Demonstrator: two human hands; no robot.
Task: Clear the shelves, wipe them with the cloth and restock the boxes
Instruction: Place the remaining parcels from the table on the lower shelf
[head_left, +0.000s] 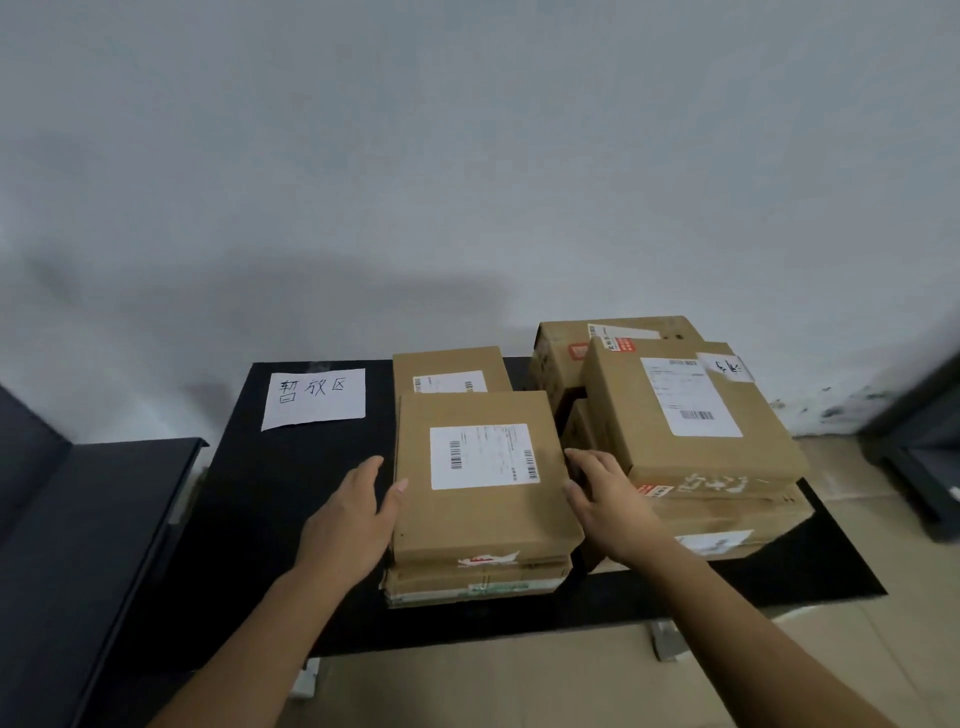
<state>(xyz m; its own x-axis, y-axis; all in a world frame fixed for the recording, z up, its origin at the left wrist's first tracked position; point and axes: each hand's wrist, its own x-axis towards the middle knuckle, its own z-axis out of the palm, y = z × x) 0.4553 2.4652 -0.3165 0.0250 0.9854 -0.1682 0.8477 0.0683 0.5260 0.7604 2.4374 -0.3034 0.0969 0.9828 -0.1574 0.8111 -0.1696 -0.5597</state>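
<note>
A flat cardboard box (478, 525) with a white shipping label lies on top of a short stack near the front of a black table (291, 493). My left hand (353, 519) is at the box's left edge, fingers spread and thumb touching the side. My right hand (608, 504) is at its right edge, fingers apart, holding nothing. Another flat box (472, 584) lies beneath it, and a third box (449, 364) sits behind. To the right stands a taller stack topped by a larger labelled box (644, 441). No cloth is in view.
A white paper sign (314, 397) with handwritten characters lies at the table's back left. A dark cabinet surface (104, 519) adjoins the table on the left. A dark shelf unit (924, 441) stands at the far right. A wall is behind, tiled floor below.
</note>
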